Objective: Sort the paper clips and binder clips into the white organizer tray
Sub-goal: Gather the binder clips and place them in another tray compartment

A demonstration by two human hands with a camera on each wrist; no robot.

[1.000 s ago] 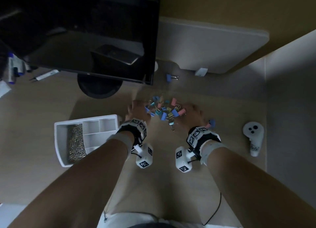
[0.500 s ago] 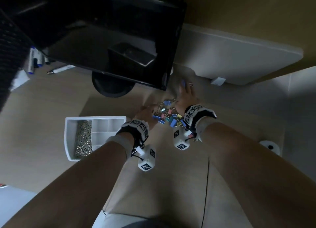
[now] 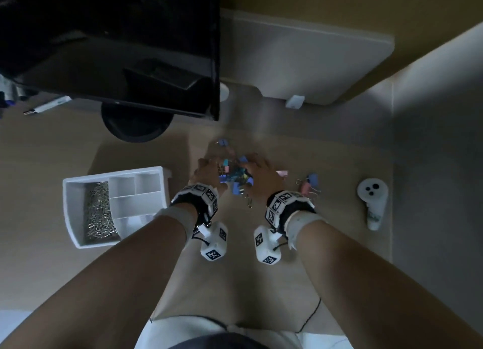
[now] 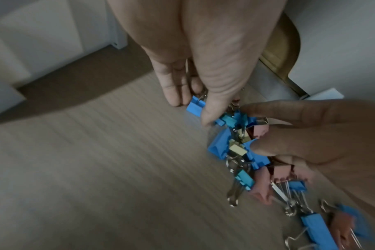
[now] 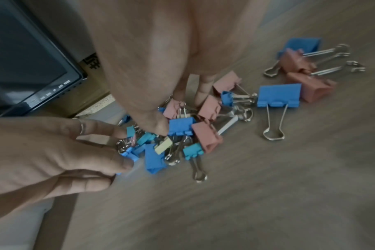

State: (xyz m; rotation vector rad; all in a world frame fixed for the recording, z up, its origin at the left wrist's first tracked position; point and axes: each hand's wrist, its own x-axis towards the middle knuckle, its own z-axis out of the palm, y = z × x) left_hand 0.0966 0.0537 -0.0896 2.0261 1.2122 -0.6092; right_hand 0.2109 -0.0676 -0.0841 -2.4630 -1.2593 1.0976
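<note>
A pile of blue, pink, teal and yellow binder clips (image 3: 235, 177) lies on the wooden desk between my two hands. My left hand (image 3: 209, 168) curls its fingers and thumb round the pile's left side; the right wrist view shows its thumb (image 5: 122, 164) pressing a blue clip. From the other side my right hand (image 3: 257, 165) grips the pile, thumb (image 5: 156, 126) and fingers dug into the clips. The white organizer tray (image 3: 70, 207) stands to the left, with silver paper clips (image 3: 98, 210) filling its long left compartment. The other compartments look bare.
A few large loose binder clips (image 3: 309, 185) lie right of my right wrist, and one blue clip (image 3: 222, 142) beyond the pile. A white controller (image 3: 372, 202) lies far right. The black monitor (image 3: 117, 48) and its round base (image 3: 136, 126) stand behind the tray.
My right hand, stretched out towards a blue clip near the white board half a second ago, has drawn back to the pile. The left hand has stayed at the pile's left side.
</note>
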